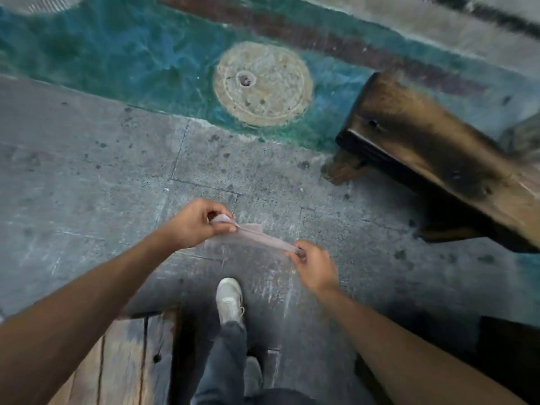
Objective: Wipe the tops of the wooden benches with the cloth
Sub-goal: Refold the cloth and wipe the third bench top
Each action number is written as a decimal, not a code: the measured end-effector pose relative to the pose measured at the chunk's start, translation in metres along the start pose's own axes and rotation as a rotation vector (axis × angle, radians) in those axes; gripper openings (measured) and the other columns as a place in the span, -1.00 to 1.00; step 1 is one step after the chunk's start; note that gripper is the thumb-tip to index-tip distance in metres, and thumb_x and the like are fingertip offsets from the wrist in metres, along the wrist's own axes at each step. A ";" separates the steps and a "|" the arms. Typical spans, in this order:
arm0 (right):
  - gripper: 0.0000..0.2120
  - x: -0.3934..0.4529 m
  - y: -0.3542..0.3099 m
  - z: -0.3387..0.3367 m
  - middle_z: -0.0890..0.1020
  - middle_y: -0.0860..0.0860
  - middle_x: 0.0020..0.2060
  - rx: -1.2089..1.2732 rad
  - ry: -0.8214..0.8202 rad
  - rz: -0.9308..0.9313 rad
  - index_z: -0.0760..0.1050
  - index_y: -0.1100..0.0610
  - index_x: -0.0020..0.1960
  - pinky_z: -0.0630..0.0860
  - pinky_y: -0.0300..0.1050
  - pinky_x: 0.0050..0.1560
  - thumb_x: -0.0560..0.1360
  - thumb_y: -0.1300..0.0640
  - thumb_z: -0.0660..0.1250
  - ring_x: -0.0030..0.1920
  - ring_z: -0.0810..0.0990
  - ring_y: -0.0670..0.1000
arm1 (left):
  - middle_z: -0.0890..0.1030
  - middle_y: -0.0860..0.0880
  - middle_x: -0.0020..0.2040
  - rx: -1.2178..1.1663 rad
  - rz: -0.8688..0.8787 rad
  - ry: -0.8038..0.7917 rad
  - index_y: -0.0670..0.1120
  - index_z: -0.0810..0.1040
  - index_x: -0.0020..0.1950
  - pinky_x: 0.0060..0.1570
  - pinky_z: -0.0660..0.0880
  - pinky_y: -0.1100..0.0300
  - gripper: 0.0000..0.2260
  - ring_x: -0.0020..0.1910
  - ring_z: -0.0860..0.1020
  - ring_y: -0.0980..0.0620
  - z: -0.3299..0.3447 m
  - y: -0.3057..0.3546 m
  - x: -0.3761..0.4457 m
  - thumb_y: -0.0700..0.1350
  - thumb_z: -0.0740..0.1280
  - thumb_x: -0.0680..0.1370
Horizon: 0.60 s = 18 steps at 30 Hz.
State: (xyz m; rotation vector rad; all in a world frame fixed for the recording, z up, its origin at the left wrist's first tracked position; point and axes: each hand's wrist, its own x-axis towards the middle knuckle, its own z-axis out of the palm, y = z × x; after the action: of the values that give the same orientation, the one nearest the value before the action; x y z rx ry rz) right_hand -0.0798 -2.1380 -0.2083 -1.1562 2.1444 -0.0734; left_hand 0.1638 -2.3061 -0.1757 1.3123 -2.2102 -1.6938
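You hold the cloth stretched in the air between both hands, above the grey floor and touching no desk. Your left hand has its grip clamped on one end, thumb and fingers pinched tight; your right hand has its grip clamped on the other end the same way. The cloth is pulled into a narrow twisted band, its long axis running from your left hand down and across to your right.

The wooden desk to be wiped lies ahead and to your right, well apart from the cloth. Its long axis runs from its near end corner, close to the painted floor strip, off toward the right edge of the view. Your right hand is the nearer of the two to it. Another plank surface shows under your left forearm, possibly a second desk.

As I judge it, the wiping here has not yet begun: the cloth wants opening or bunching first, then carrying rightward to the desk's end corner, so the stroke can follow the boards lengthwise.
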 end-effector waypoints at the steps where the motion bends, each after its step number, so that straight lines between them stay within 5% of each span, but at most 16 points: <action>1: -0.88 0.011 0.004 -0.013 0.59 -0.06 -0.22 0.010 0.024 0.008 0.54 0.00 0.03 0.41 -0.08 -0.24 0.61 -0.03 0.32 -0.13 0.61 0.08 | 0.69 0.04 -0.19 0.025 0.009 -0.001 0.01 0.69 -0.13 -0.15 0.48 0.20 -0.94 -0.20 0.61 0.10 -0.002 0.002 0.018 -0.11 0.54 0.46; 11: -0.85 0.100 0.029 -0.099 0.52 -0.10 -0.09 0.129 0.346 0.092 0.48 -0.01 0.13 0.34 -0.16 -0.25 0.69 -0.01 0.15 -0.18 0.48 -0.04 | 0.62 -0.01 -0.07 0.169 0.132 0.024 -0.05 0.64 0.00 -0.09 0.42 0.17 -0.94 -0.09 0.56 0.04 0.003 0.068 0.180 -0.12 0.37 0.60; 18: -0.89 0.167 0.068 -0.147 0.67 -0.11 -0.23 0.305 0.653 0.294 0.57 -0.05 0.04 0.46 -0.19 -0.23 0.58 -0.04 0.34 -0.31 0.58 -0.06 | 0.62 0.13 -0.08 0.290 0.275 0.055 0.05 0.62 -0.01 -0.10 0.43 0.26 -0.95 -0.07 0.54 0.09 0.013 0.136 0.299 -0.08 0.37 0.61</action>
State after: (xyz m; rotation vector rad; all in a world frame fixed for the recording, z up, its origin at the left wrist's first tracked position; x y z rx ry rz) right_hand -0.2770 -2.2615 -0.2118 -0.6800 2.7174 -0.7024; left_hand -0.1114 -2.4851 -0.1963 1.0243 -2.5350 -1.2658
